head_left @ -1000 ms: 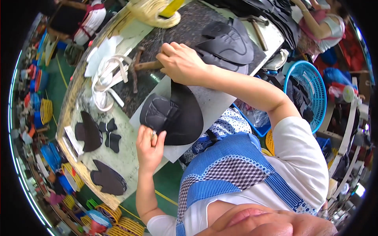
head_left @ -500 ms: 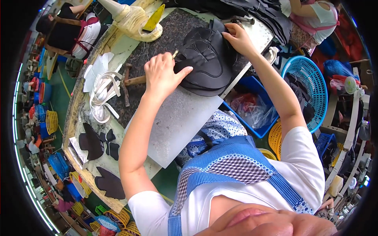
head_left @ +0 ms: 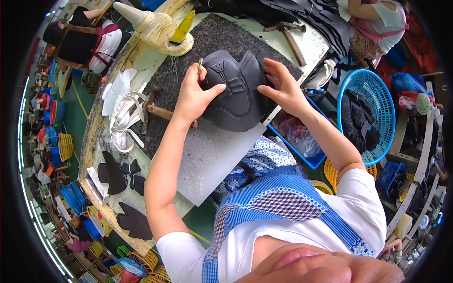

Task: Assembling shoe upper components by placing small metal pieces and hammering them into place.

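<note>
A black panel (head_left: 231, 101) with raised, strap-like shapes and a curved seam lies on the dark stone slab, its rounded lower end over a pale translucent sheet (head_left: 203, 162). At its left edge is my left hand (head_left: 191, 96), thumb laid on the panel. Between the fingers of that hand a small brass-coloured piece sticks up; its kind is not clear. My right hand (head_left: 288, 94) touches the right side of the panel with thumb and fingers apart. One hammer (head_left: 160, 111) lies beside my left wrist, and another hammer (head_left: 292, 45) beyond my right hand.
White straps (head_left: 125, 118) and black cut pieces (head_left: 112, 172) lie at the left. A wrapped stand (head_left: 160, 30) with a yellow piece stands at the far left. Black sheets (head_left: 311, 16) are piled at the back. Right of the table are a blue basket (head_left: 389, 113) and a blue bin (head_left: 314, 162).
The black panel has come nearer and turned, and the stone slab shows behind it. The far hammer is now uncovered. My right hand has left the top edge for the right side, its fingers spreading.
</note>
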The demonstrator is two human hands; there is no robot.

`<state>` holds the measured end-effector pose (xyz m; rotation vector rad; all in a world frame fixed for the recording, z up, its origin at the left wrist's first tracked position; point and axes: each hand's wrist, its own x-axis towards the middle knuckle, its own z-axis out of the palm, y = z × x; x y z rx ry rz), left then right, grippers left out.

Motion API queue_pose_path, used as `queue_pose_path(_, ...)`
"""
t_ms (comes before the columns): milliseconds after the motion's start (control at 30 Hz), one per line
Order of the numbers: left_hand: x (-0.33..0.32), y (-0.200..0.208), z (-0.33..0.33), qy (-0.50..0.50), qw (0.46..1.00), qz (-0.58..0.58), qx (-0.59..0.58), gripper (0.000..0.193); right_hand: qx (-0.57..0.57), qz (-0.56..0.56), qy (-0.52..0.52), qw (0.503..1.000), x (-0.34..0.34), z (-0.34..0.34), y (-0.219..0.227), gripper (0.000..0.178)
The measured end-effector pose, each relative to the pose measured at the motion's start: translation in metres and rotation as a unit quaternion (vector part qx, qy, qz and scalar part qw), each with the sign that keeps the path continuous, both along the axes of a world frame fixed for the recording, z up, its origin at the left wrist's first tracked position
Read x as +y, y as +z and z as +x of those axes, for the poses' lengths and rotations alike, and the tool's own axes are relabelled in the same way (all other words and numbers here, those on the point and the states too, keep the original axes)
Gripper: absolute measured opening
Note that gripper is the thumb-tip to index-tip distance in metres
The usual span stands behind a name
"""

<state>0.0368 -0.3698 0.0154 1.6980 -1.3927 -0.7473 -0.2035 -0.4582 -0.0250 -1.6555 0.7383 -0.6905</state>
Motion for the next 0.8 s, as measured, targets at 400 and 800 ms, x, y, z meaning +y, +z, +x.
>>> queue_pose_path(400,0.031,0.032,-0.020,0.028,0.960,-0.218,-0.173,0.042,-0.162,0.314,0.026,0.935,-0.009,0.003,0.019,0.036)
queue_pose_path(800,0.082,0.011,-0.037,0.089,0.962,0.107,0.236,0.066,0.193,-0.117,-0.100,0.969,-0.024,-0.004,-0.002,0.059)
